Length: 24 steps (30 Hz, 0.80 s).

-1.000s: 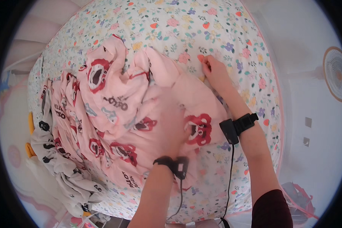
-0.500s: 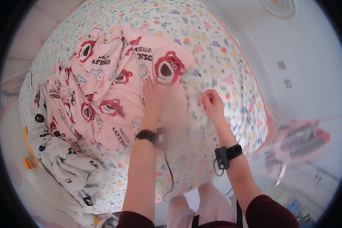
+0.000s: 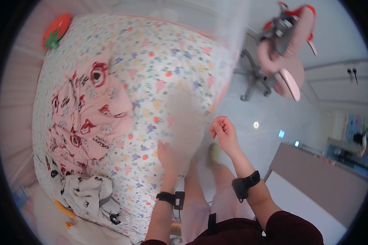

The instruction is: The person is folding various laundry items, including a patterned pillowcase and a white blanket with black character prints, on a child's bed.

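My left hand [image 3: 168,158] is low over the floral bed sheet [image 3: 147,102], close to the bed's near edge. Its fingers look stretched out, though a pale hazy smear covers part of it. Past the bed's side, above the floor, my right hand [image 3: 225,134] has its fingers curled in toward the thumb; whatever they might hold is hidden. Left of my left hand, apart from it, a pink bear-print blanket [image 3: 117,102] lies bunched on the sheet. A whitish printed cloth [image 3: 84,192] lies crumpled at the blanket's near end.
A red strawberry-shaped cushion [image 3: 58,29] rests at the bed's far left corner. Sheer netting [image 3: 230,24] hangs at the far right side. Beyond it stands a pink swivel chair [image 3: 280,67]. A grey-sided cabinet [image 3: 302,171] is at the right; my feet are beside the bed.
The view has swung right, bringing the chair and floor in. My left hand has left the pink blanket for the sheet by the bed's edge. My right hand is now above the floor, still curled.
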### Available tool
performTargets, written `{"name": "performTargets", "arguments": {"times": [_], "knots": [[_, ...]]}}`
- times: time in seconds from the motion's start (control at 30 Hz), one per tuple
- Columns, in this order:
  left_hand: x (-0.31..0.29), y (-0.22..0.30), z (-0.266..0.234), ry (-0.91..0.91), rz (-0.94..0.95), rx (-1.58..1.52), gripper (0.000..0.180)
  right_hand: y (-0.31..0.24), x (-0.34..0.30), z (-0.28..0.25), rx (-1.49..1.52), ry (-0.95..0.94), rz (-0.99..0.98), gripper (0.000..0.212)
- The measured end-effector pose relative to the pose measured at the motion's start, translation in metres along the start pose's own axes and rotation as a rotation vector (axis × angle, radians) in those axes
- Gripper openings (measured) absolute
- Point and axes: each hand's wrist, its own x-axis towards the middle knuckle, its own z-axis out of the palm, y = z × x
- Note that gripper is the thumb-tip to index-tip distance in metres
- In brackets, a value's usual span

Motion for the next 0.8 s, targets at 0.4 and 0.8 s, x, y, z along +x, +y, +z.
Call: {"name": "performTargets", "arguments": {"times": [0.4, 0.8], "knots": [[-0.067, 0.257, 0.092, -0.299, 0.490, -0.201, 0.049, 0.075, -0.120, -0.375, -0.364, 0.704, 0.226, 0.015], [-0.131, 0.373, 0.141, -0.411, 0.604, -0.244, 0.053, 0.104, -0.277, -0.528, -0.290, 1.061, 0.367, 0.029]]}}
